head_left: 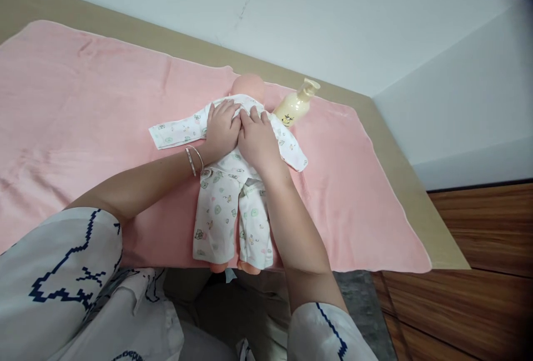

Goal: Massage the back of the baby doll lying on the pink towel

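A baby doll (pixel 249 86) lies on its back on a pink blanket (pixel 83 105), dressed in a white printed romper (pixel 227 205). My left hand (pixel 220 128) rests flat on the doll's chest, fingers together and stretched toward the neck; two thin bangles circle that wrist. My right hand (pixel 257 139) lies beside it on the chest, fingers curled over the romper's front near the collar. The hands touch each other. The doll's feet stick out at the blanket's near edge. Whether any fabric is pinched under the fingers is hidden.
A pale yellow pump bottle (pixel 296 104) lies on the blanket just right of the doll's head. The blanket covers a tan table (pixel 416 200) set against a white wall. Wooden floor (pixel 478 272) shows at the right. My patterned white sleeves fill the bottom.
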A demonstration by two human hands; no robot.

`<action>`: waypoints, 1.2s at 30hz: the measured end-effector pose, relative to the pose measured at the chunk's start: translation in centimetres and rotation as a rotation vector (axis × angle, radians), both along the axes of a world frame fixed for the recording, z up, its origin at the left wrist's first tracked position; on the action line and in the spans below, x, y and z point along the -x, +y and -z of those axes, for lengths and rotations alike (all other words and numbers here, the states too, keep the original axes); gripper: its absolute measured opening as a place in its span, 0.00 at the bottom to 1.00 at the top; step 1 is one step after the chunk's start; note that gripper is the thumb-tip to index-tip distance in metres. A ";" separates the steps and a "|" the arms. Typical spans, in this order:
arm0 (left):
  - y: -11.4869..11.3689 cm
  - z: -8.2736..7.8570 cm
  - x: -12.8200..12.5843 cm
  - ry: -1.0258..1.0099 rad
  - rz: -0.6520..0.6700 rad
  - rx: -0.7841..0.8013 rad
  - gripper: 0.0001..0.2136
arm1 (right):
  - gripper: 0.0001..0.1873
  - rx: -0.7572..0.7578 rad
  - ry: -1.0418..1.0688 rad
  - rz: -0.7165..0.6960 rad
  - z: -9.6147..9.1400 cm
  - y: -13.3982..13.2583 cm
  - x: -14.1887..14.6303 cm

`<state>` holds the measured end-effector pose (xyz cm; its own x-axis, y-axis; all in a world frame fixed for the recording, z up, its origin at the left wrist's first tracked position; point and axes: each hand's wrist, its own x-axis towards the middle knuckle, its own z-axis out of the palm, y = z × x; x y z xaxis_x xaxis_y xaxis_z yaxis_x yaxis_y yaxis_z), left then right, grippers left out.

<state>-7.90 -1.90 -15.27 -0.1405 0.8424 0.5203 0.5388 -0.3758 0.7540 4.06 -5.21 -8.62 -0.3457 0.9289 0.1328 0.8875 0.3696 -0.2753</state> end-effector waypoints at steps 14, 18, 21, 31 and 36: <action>-1.8 -1.3 -1.1 0.105 0.074 0.027 0.18 | 0.31 -0.090 0.122 0.032 0.8 1.5 -1.1; -0.1 -1.4 0.0 0.119 0.089 0.083 0.17 | 0.31 -0.098 0.102 0.105 -0.1 -0.6 0.9; 0.8 -2.0 0.2 0.109 0.088 0.108 0.13 | 0.29 -0.096 0.108 0.082 -0.7 -1.7 2.0; -3.4 -5.1 -2.9 0.524 -0.009 0.110 0.20 | 0.23 -0.202 0.412 0.051 1.3 2.3 -2.0; -2.2 -4.4 -2.2 0.481 0.031 0.089 0.20 | 0.25 -0.187 0.271 0.000 1.7 3.2 -3.0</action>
